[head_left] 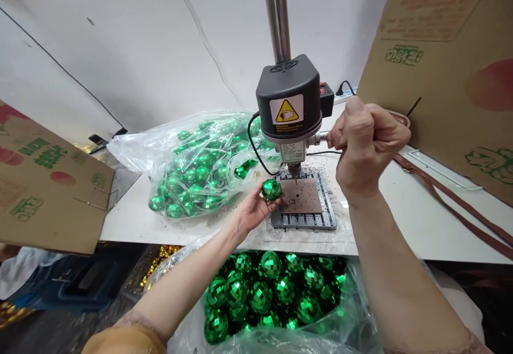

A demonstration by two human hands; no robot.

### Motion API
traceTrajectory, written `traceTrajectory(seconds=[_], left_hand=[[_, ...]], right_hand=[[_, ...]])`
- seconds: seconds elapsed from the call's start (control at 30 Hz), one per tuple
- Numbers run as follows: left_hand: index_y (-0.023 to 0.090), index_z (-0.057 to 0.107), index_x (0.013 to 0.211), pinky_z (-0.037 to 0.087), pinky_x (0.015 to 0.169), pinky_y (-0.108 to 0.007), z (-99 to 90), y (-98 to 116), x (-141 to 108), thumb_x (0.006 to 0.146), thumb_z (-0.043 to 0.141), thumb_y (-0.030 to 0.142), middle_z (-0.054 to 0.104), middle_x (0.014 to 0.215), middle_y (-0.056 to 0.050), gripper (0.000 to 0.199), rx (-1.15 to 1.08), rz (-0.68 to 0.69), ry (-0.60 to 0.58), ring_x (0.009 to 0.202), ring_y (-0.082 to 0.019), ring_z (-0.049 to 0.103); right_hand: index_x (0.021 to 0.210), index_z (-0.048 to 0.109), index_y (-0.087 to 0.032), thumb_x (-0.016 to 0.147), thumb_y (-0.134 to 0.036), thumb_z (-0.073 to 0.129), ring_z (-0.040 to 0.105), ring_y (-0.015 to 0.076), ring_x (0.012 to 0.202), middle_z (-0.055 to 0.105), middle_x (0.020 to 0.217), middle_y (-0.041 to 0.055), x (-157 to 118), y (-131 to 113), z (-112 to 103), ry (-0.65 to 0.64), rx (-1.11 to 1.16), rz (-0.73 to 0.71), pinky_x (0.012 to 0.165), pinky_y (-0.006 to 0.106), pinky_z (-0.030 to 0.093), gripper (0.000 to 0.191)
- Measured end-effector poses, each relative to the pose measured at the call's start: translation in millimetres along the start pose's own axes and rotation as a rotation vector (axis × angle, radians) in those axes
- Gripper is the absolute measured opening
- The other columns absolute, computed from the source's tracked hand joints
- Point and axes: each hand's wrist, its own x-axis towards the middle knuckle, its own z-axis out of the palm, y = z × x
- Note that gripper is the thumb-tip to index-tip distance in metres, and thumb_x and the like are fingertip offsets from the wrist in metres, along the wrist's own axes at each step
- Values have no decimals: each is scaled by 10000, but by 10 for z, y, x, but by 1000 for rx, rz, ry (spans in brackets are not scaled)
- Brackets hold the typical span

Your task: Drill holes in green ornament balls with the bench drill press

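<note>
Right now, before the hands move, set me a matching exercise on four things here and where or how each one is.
1. Left hand
2. Right hand
3. Yellow warning triangle
4. Brown plate

A. On the slotted grey base
B. On the black housing
C. Holding a green ball
D. At the side handle

1-C, 2-D, 3-B, 4-A

The top edge cuts off the metal column [277, 17].
</note>
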Motion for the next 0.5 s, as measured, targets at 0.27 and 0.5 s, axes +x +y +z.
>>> traceTrajectory(seconds=[0.27,0.5], left_hand=[[210,613,1085,558,853,-387,20,-100,168,677,816,239,703,988,-23,456,154,252,-5,824,-167,681],[180,636,1079,486,885,-325,-20,-272,396,666,867,444,722,943,-34,541,488,520,17,871,-164,669]], right_hand=[[497,375,-217,890,-367,623,331,82,402,338,441,-42,37,64,12,10,115,-71,435,313,229,488],[528,319,-234,896,-522,567,320,109,430,323,469,-28,30,83,6,5,-16,-22,466,340,277,529]])
